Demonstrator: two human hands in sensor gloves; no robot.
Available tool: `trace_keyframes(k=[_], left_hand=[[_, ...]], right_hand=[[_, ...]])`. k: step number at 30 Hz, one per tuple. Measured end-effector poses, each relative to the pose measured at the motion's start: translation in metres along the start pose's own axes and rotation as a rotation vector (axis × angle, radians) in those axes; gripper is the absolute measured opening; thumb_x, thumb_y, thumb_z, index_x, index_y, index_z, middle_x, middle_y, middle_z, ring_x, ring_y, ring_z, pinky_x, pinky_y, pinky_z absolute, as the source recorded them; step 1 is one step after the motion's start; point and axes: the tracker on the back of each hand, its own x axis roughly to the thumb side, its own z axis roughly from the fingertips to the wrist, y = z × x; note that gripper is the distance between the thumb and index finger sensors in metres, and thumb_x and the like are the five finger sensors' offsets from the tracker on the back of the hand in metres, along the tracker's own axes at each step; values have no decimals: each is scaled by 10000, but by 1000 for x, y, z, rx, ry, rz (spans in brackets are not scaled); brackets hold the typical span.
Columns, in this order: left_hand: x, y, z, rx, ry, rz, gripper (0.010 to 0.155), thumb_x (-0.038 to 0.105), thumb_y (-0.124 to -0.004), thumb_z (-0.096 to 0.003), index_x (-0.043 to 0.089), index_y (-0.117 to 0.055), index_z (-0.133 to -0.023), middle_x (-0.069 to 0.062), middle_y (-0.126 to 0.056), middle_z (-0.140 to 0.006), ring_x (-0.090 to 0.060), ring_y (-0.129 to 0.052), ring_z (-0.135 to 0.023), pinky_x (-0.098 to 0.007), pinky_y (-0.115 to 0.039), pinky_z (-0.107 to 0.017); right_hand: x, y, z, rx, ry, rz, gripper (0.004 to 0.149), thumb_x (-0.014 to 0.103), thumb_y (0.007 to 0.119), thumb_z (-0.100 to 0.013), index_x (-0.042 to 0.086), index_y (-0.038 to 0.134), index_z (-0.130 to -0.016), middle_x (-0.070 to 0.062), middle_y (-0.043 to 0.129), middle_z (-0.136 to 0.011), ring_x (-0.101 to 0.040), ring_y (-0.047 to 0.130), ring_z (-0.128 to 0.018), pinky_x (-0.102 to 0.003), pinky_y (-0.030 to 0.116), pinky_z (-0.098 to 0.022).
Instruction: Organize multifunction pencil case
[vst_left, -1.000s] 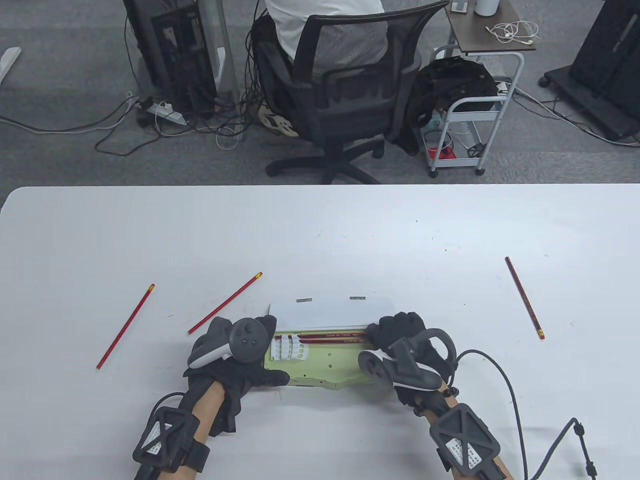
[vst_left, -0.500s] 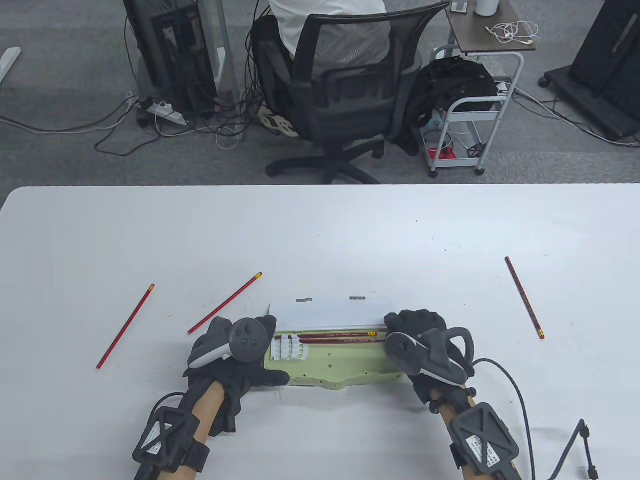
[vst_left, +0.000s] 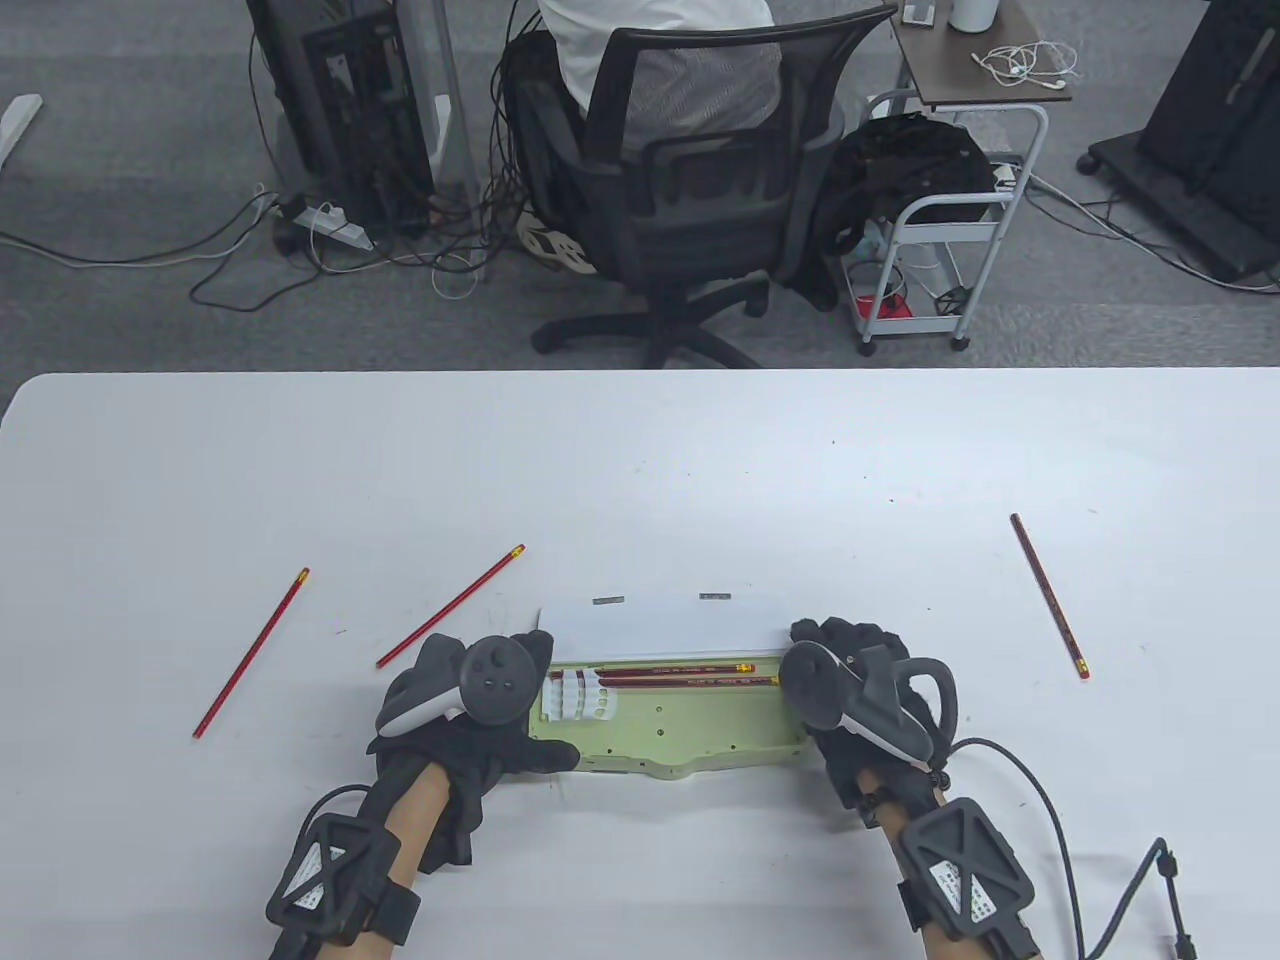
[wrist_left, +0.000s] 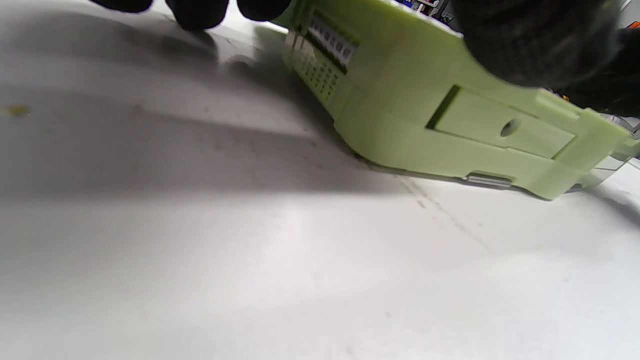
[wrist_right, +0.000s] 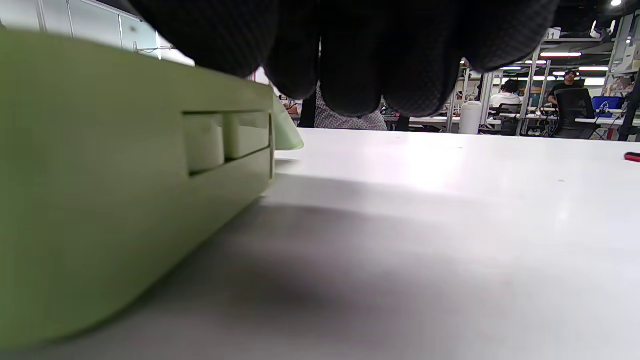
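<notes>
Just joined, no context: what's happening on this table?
A person is filling a green pencil case that lies open, lid up. The left hand grips its left end; the right hand is at the right end. Two red pencils already lie inside; three loose pencils remain on the table.

No text can be read anywhere; the printing on the pencils (vst_left: 690, 673) in the case is too small.

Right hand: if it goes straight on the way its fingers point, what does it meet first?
Nothing close. The right hand points away along bare table beside the pencil case; the path looks free, though depth is uncertain.
</notes>
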Motion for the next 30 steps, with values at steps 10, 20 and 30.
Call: trace_keyframes(k=[10,20,30], left_hand=[[0,0,0,0,0,0,1154,647,-747,-372,38,-158,-1156,-302,-315,-1242,-605,-461,-1095,-785,-462,-686],[0,0,0,0,0,0,1157,647,-748,-372,37,-157,-1157,-302,-315,-1242,-607,-460,-1095,-786,-460,-686],[0,0,0,0,0,0,1156,647,-748,-372,38,-156,-1157,-302,-313,-1242,-608,-458,-1096,-786,-460,-686]], right_hand=[[10,4,-1,-13,-18,41,549,327,725,-509,75,682,-994,-250,745,-961,-512,800,-843,-662,674,-649],[22,5,-1,-48,-40,62,594,366,722,-505,62,657,-1011,-263,723,-973,-522,785,-850,-666,666,-651],[39,7,0,-86,-84,119,594,351,719,-509,52,642,-1017,-268,713,-975,-523,778,-853,-664,664,-652]])
